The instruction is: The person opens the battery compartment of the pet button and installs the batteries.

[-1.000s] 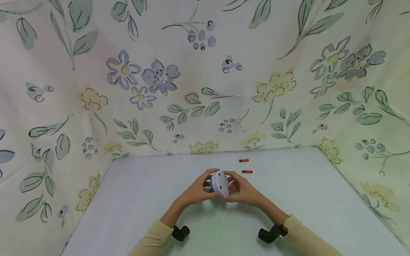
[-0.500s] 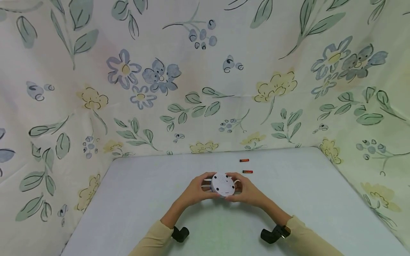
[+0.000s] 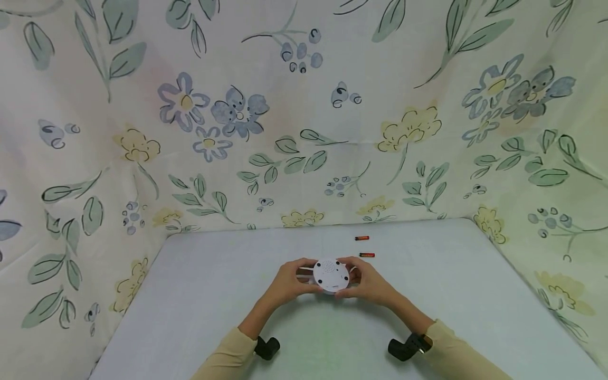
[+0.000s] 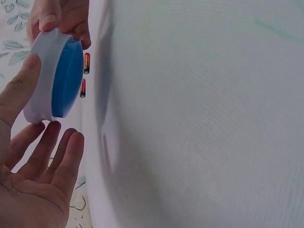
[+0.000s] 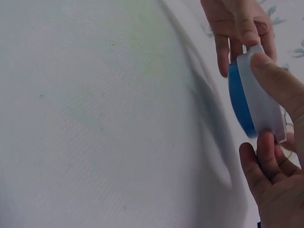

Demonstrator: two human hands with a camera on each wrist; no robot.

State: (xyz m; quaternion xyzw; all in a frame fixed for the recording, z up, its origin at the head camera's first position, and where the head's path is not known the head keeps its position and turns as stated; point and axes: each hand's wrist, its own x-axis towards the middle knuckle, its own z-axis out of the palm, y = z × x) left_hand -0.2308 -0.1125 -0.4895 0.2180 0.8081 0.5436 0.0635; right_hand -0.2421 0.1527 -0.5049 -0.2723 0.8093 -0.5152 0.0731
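Note:
Between both hands, above the table, is a round white device [image 3: 331, 275] whose perforated face, with several dark round feet, points at the head camera. Its opposite side is a blue dome [image 4: 67, 78], seen in both wrist views. My left hand [image 3: 290, 283] pinches the device's left edge between thumb and fingertips. On the opposite edge, my right hand [image 3: 368, 282] grips it the same way, its thumb [image 5: 278, 80] lying on the white rim in the right wrist view. Some fingertips are hidden behind the device in the head view.
Two small orange-and-black batteries lie beyond the hands on the white table [image 3: 214, 285]: one farther back [image 3: 362, 238], one nearer [image 3: 367, 255]. A floral cloth [image 3: 304, 121] hangs behind and at both sides. Each wrist wears a black camera [image 3: 267, 348].
The hands have turned the device, so its blue side has gone from the head view and its white perforated face has swung round to the camera. Both batteries have stayed put.

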